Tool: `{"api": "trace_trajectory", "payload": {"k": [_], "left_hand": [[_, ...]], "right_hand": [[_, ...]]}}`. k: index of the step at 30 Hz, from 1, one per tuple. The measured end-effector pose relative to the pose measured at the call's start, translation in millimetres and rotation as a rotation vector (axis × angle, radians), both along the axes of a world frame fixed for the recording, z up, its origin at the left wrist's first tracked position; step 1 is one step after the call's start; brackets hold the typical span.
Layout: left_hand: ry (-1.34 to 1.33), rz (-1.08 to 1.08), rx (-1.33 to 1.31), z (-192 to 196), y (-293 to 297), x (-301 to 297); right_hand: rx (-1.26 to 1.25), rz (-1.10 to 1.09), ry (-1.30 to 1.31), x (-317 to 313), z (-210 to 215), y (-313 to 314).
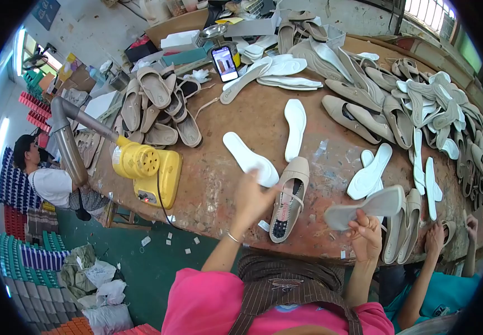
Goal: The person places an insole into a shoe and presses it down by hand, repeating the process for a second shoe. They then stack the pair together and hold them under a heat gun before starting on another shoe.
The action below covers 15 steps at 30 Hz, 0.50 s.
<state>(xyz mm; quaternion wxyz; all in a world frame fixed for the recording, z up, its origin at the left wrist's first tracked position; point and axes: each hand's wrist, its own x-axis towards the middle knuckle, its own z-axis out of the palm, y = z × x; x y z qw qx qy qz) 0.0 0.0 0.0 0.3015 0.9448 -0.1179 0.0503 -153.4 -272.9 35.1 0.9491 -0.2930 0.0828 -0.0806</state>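
A beige strapped shoe [298, 173] stands near the table's front edge, its dark, dotted inside showing. My left hand [251, 198], smeared by motion, is beside the shoe's strap and over the heel end of a white insole [240, 149]; whether its fingers grip anything is unclear. Beyond the shoe's toe lies another white insole [295, 125]. To the right, my right hand [366, 237] pinches a pale insole [388, 202] and holds it tilted above the table edge. More white insoles [371, 173] lie just past it, and a pair of beige shoes [402, 229] is at its right.
A yellow machine with a metal duct [162, 170] stands at left. Beige shoes [155, 89] are heaped behind it; more shoes and insoles [431, 106] pile up at right. A phone [224, 62] leans at the back. Another person's hands [436, 237] are at the right edge.
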Motion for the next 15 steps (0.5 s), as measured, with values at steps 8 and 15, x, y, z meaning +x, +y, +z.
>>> {"api": "trace_trajectory", "payload": {"k": [8, 15], "left_hand": [[0.242, -0.113, -0.269, -34, -29, -53], [0.290, -0.414, -0.341, -36, -10, -23]], "right_hand": [[-0.699, -0.049, 0.358, 0, -8, -36], [-0.610, -0.295, 0.584, 0, -15, -25]]}}
